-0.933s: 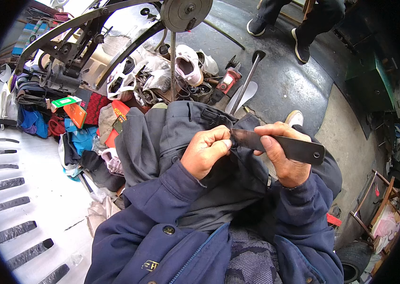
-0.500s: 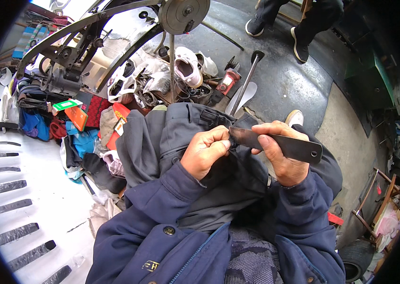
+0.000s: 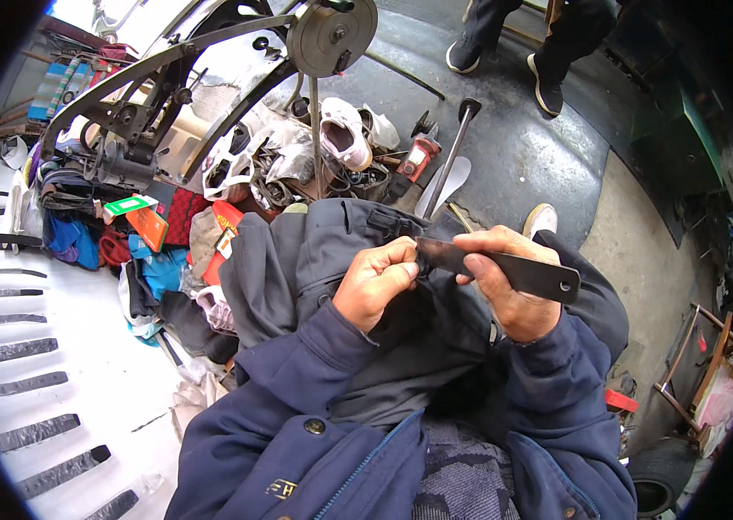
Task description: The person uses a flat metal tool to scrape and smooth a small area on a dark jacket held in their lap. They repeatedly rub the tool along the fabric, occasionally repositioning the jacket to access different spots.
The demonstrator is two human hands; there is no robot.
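Dark blade (image 3: pixel 529 271), slightly slanted, pointing left

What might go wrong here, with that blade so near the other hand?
The blade ends right beside the left grip, so if its edge is sharp, a slip might nick that hand. The dark cloth lies just beneath, so a stray stroke could mark or cut it too.

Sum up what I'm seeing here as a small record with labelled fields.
Left grip: closed at the dark garment over the lap
Right grip: holding a flat dark blade with a hole in its near end
Blade tip: beside the left fingertips; contact unclear
Ahead: metal machine wheel, white shoe
Far side: another person's dark shoe
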